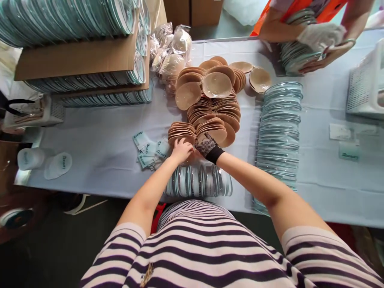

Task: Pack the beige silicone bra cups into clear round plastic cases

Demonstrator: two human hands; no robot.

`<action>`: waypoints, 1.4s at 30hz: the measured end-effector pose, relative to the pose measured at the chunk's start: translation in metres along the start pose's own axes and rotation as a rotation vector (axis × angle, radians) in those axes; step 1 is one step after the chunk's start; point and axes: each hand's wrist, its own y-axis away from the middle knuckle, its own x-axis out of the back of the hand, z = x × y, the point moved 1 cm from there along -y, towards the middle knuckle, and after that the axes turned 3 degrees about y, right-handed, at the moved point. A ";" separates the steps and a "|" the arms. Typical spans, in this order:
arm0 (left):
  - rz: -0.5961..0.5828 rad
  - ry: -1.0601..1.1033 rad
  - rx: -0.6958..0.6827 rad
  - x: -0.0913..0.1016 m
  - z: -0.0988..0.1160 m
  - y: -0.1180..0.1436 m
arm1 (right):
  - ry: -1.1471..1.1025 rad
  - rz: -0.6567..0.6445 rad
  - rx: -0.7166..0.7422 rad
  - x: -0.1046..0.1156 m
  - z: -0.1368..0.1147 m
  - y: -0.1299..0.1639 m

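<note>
Tan stick-on bras, each a pair of cups, are stacked in a fanned row (pixel 213 110) in the middle of the table. At the near end, my bare left hand (pixel 183 150) has its fingers against the left cup (pixel 181 132) of the nearest bra. My right hand (pixel 207 147), in a dark mesh fingerless glove, grips the same bra by the inner edge of its right cup (pixel 218 135). The two hands almost meet at the middle join, where the fingertips are partly hidden. Between my hands and my body lies a row of clear plastic cases (pixel 199 181).
Clear plastic cases (pixel 279 132) form a long row on the right. Boxes of more cases (pixel 81 64) stand at left. Printed cards (pixel 147 150) lie left of my hand. Bagged bras (pixel 172 52) sit behind. A co-worker's gloved hand (pixel 322 37) handles cases. A white basket (pixel 367 86) stands far right.
</note>
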 end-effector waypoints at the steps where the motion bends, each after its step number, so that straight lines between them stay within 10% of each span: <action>1: -0.019 0.003 -0.054 0.013 0.003 0.002 | -0.008 0.013 -0.011 0.010 -0.001 0.008; 9: -0.222 0.197 -0.257 0.100 0.043 0.081 | -0.343 -0.161 0.059 0.074 -0.040 0.069; 18: -0.362 0.417 -0.053 0.041 0.022 0.133 | -0.229 -0.430 -0.070 0.051 -0.112 0.084; 25: -0.434 0.856 0.029 0.013 -0.003 0.139 | -0.180 -0.182 -0.258 0.021 -0.139 0.080; 30: -0.452 0.961 0.084 0.014 -0.003 0.138 | -0.165 0.007 -0.332 0.026 -0.130 0.083; 42: -0.669 0.775 -0.183 0.036 0.010 0.144 | -0.485 -0.282 0.029 0.037 -0.099 0.100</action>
